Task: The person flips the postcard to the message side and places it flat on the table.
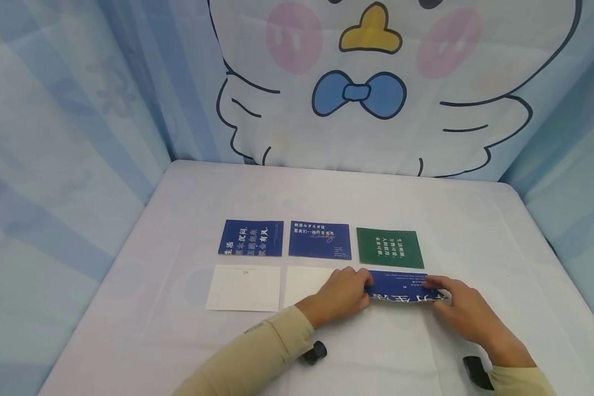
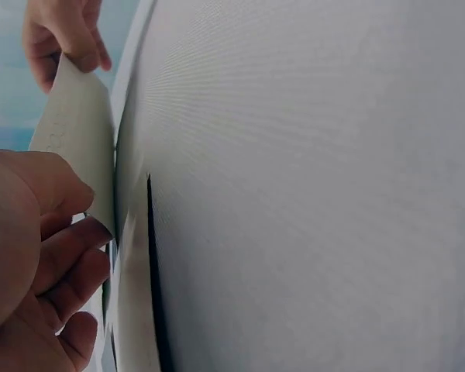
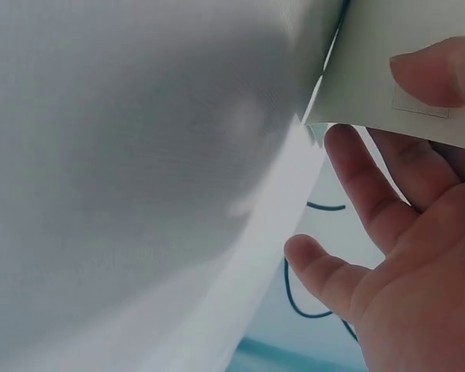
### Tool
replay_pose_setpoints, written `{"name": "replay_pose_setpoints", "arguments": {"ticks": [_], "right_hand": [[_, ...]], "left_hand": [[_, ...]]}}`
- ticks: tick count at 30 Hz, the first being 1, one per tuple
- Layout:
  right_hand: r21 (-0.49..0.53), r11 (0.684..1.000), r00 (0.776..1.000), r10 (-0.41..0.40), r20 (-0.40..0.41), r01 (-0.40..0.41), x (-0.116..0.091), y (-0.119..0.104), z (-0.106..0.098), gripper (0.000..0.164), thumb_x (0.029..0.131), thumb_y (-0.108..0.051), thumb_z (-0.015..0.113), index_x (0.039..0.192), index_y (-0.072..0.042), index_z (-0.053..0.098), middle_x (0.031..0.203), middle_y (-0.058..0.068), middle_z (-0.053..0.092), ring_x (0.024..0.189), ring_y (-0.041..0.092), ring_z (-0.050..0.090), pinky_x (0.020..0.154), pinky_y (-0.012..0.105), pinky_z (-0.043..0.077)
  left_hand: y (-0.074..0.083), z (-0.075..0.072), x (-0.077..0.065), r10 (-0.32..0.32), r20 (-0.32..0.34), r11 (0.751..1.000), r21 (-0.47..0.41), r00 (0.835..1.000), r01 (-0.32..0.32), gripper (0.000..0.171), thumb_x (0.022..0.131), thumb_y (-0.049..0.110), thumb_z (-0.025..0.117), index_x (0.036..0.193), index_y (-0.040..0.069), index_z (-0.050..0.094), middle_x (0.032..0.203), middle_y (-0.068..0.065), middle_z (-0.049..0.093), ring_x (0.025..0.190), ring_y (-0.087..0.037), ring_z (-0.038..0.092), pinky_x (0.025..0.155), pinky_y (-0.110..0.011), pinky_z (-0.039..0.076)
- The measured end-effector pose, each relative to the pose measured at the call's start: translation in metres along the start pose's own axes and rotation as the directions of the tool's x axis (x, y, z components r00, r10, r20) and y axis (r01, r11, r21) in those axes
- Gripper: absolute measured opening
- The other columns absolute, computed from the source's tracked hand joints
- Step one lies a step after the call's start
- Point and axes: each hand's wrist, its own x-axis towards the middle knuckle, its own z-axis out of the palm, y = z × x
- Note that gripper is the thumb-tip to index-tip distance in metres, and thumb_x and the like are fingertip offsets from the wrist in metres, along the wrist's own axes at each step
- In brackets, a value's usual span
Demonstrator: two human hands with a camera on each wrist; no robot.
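Closest to you, your tan sleeves lie over the desk, on the near side of the held card. Your left hand is at its left end and your right hand is at its right end. The fingers of both hands pinch it, so they are only as wide apart as thin paper. You likely hold both ends so it won't flop or twist. It tips: the blue face shows from above, and the wrist views show the pale back. Just left of the held card, a white card peeks past your left hand, and an off-white card lies farther left. Behind the held card is a green card, with a navy card behind it to the left and a lettered blue card farther left. Maybe the rows have gaps so no card hides another. Farthest back hangs a bird cloth
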Motion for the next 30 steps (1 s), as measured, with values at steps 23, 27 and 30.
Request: {"name": "replay_pose_setpoints", "arguments": {"ticks": [23,27,30], "right_hand": [[0.018,0.999,0.974,0.052,-0.220,-0.049,-0.004,-0.003,0.002,0.049,0.095,-0.010,0.065,0.139,0.003,0.049,0.112,0.027,0.069,0.120,0.057,0.049,0.094,0.070,0.038],[0.018,0.998,0.970,0.061,-0.237,-0.058,-0.005,-0.004,0.001,0.051,0.096,-0.012,0.065,0.141,0.003,0.046,0.117,0.032,0.064,0.116,0.058,0.052,0.092,0.070,0.040],[0.038,0.997,0.970,0.069,-0.234,-0.062,-0.005,-0.005,-0.001,0.053,0.096,-0.011,0.065,0.143,0.003,0.044,0.119,0.034,0.062,0.115,0.058,0.052,0.090,0.069,0.043]], "left_hand": [[0.001,-0.009,-0.005,0.006,-0.113,0.981,-0.192,0.994,-0.028,0.033,0.093,0.007,0.070,0.125,0.010,0.059,0.099,0.003,0.070,0.088,-0.007,0.059,0.080,-0.016,0.046],[0.001,-0.010,-0.005,-0.014,-0.134,0.971,-0.240,0.991,-0.018,0.035,0.093,0.006,0.069,0.126,0.009,0.056,0.096,0.001,0.069,0.083,-0.006,0.059,0.076,-0.013,0.047],[0.000,-0.011,-0.005,-0.032,-0.140,0.958,-0.287,0.990,-0.009,0.037,0.093,0.005,0.069,0.126,0.009,0.054,0.094,0.000,0.067,0.080,-0.005,0.058,0.073,-0.012,0.046]]}}
